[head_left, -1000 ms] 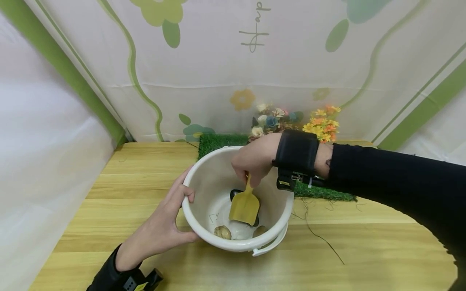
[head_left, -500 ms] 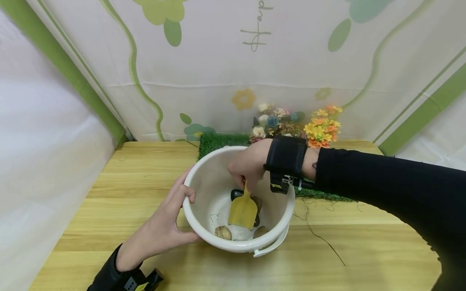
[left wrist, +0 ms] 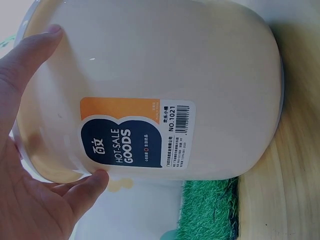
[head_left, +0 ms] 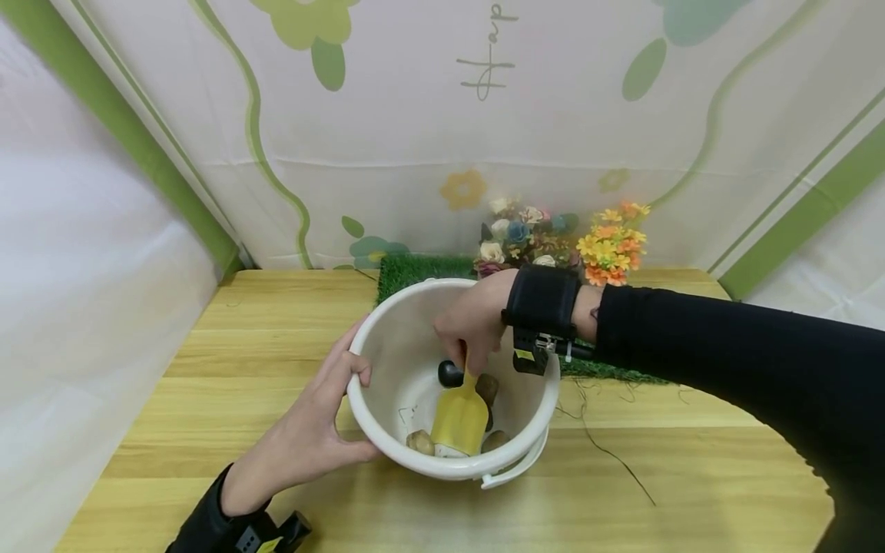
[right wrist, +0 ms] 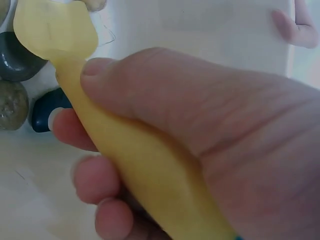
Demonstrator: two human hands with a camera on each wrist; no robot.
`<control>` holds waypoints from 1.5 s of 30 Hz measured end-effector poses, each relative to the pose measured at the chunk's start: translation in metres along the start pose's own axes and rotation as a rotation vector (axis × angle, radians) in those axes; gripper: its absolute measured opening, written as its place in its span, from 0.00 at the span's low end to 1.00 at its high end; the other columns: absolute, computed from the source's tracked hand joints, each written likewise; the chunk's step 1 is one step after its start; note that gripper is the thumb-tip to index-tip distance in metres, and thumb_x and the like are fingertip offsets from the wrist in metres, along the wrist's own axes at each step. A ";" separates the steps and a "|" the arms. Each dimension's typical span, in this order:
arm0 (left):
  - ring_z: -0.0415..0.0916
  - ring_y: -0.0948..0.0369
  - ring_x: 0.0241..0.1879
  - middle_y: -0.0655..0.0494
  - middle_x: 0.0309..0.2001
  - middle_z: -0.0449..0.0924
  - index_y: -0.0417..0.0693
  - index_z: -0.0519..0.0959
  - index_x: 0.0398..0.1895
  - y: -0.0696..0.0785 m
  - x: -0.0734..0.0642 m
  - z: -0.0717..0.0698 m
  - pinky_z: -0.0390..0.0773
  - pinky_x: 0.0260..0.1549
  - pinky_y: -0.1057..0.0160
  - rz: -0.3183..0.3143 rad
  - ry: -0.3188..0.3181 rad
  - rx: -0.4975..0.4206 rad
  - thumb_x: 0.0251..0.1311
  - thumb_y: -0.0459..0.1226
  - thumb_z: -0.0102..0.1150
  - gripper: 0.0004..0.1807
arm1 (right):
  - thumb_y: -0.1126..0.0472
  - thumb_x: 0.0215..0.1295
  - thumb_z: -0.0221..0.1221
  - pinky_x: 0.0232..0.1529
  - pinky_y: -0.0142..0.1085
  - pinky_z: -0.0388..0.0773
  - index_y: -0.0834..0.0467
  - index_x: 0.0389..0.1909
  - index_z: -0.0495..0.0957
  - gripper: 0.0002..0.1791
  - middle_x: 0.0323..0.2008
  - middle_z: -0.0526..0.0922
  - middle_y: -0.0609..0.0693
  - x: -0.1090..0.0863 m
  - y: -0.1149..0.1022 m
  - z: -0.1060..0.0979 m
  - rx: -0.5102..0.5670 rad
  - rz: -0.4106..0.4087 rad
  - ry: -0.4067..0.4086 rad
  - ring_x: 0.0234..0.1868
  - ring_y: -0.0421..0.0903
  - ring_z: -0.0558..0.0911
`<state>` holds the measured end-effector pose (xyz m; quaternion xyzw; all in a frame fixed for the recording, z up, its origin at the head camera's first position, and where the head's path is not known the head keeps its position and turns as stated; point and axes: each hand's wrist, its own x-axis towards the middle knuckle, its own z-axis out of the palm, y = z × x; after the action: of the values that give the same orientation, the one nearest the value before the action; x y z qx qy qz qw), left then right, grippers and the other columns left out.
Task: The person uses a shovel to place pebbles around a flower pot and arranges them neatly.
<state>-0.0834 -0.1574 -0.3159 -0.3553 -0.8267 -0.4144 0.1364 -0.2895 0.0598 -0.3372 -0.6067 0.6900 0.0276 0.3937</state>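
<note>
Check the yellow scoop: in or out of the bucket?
In: the head view shows the yellow scoop inside the white bucket, with stones beside it and the right hand gripping its handle.

the back is closed off by a pale cloth [head_left: 387, 123], on which leaves and wavy green stems are printed. a yellow-green flower [head_left: 304, 19] and a blue-green one [head_left: 698, 15] are cut off at the top; lower down, a small orange flower [head_left: 463, 190] is shown. part of a word [head_left: 487, 61] is written sideways at the middle. the cloth is edged by green bands [head_left: 130, 138]. each side is screened by a white sheet [head_left: 83, 269]. below, a light wood-grain table [head_left: 263, 361] is softly lit.
</note>
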 end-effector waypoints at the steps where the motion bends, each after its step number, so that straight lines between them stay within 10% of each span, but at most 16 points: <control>1: 0.54 0.41 0.62 0.36 0.68 0.46 0.42 0.59 0.34 0.000 0.000 0.000 0.74 0.41 0.49 -0.002 -0.001 0.000 0.27 0.34 0.73 0.33 | 0.52 0.56 0.59 0.15 0.35 0.63 0.49 0.11 0.66 0.18 0.12 0.59 0.47 -0.002 -0.005 -0.001 0.001 -0.003 0.004 0.11 0.45 0.68; 12: 0.52 0.41 0.63 0.36 0.68 0.45 0.43 0.59 0.34 -0.001 0.000 0.000 0.73 0.43 0.49 0.016 0.001 0.007 0.28 0.34 0.73 0.33 | 0.66 0.58 0.56 0.21 0.30 0.64 0.53 0.17 0.77 0.12 0.13 0.69 0.44 -0.036 -0.091 -0.023 0.046 -0.023 -0.026 0.12 0.40 0.66; 45: 0.53 0.42 0.63 0.38 0.69 0.45 0.42 0.59 0.34 0.000 -0.001 0.000 0.73 0.42 0.48 -0.005 -0.002 0.002 0.28 0.34 0.73 0.32 | 0.60 0.60 0.59 0.24 0.31 0.71 0.50 0.37 0.84 0.07 0.29 0.81 0.38 -0.055 -0.085 -0.029 0.131 0.001 0.079 0.19 0.39 0.73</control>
<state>-0.0828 -0.1578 -0.3157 -0.3535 -0.8282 -0.4134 0.1350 -0.2340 0.0680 -0.2484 -0.5798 0.7057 -0.0412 0.4052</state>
